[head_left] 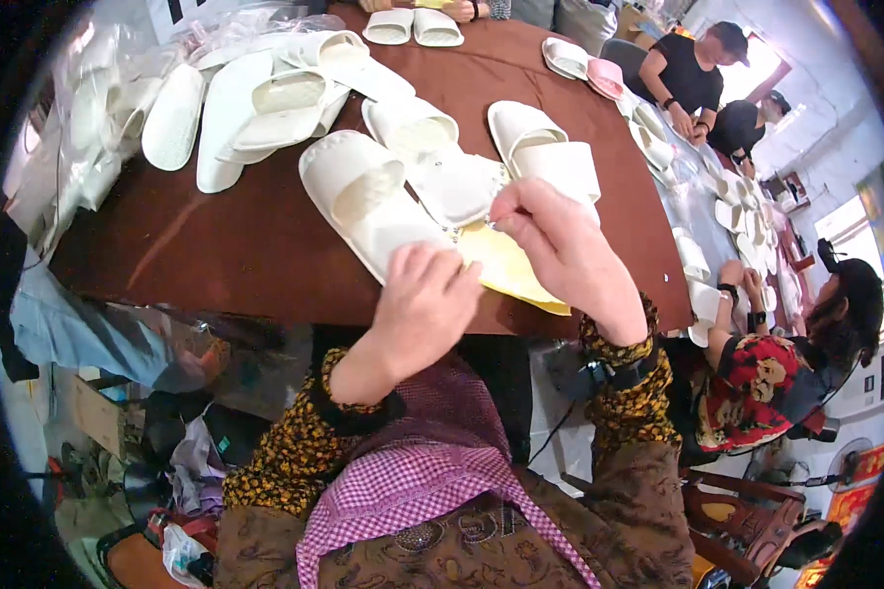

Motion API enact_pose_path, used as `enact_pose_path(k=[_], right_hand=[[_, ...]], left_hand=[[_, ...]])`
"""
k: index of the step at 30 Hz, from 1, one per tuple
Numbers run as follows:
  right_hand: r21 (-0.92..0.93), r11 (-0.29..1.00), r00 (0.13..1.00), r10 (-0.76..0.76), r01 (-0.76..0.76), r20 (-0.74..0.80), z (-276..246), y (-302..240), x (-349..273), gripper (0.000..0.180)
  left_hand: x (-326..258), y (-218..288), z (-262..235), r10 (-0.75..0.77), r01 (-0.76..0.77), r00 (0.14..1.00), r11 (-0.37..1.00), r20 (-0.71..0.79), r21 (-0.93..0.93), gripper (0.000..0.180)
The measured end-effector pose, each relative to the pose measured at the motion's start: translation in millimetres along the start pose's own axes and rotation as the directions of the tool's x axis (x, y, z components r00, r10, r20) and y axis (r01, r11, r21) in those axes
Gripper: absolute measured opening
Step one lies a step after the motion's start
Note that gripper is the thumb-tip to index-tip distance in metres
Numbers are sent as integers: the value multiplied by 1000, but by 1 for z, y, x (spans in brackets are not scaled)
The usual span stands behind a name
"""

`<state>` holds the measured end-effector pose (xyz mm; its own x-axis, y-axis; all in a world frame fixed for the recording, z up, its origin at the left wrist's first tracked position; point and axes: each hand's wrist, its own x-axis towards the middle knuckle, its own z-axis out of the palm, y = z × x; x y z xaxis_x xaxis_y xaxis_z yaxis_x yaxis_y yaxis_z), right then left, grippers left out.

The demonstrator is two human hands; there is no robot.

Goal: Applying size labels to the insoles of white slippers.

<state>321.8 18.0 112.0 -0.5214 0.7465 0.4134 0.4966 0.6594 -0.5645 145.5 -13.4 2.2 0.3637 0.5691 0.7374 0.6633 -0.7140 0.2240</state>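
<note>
My left hand (417, 304) has its fingers curled on the left edge of a yellow sheet (513, 267). It partly covers the heel end of a white slipper (352, 187). Over the sheet, my right hand (570, 257) is closed in a pinch; what it grips is too small to name. Small shiny bits lie along the sheet's far edge, beside my right fingertips. A second white slipper (417, 133) has its heel end by the sheet. To the right, another white slipper (525, 133) overlaps one more (565, 169), partly behind my right hand.
More white slippers (290, 98) are heaped at the left of the brown-covered table (216, 245), beside clear plastic bags (93, 128). Two white slippers (413, 27) lie by another person's hands at the far edge. People work at a slipper-covered table on the right.
</note>
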Motion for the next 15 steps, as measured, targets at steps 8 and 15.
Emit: enact_pose_path(k=[8,15], right_hand=[[-178,980,937,-22,89,348,58,21,59,8],[-355,923,907,16,148,421,86,38,68,9]], left_hand=[[-37,-34,-19,-288,299,952,947,-100,119,30],[-42,-38,-15,-368,384,919,918,-141,102,46]])
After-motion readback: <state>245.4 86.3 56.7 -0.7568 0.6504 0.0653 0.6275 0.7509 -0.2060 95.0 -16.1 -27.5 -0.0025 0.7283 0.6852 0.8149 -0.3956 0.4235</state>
